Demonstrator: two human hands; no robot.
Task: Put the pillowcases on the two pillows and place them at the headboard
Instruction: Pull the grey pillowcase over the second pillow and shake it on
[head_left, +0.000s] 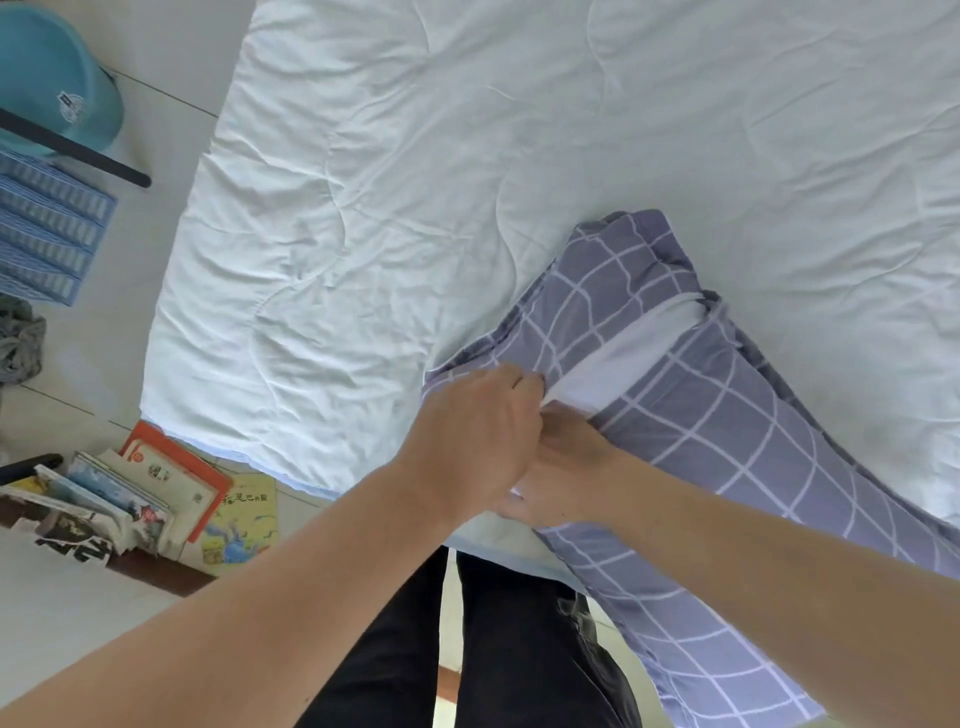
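Head view: left hand (475, 441) pinches the hem of the grey-lilac pillowcase with white grid lines (691, 431) at its open slit, apparently keeping the opening spread. Right hand (563, 467), partly hidden behind the left, grips the opposite hem edge, presumably to draw the fabric over the white pillow (628, 353) exposed in the gap. Pillow and pillowcase lie at the near edge of the bed with wrinkled white quilted cover (415, 182), toward its right side. No second pillow or headboard is in view.
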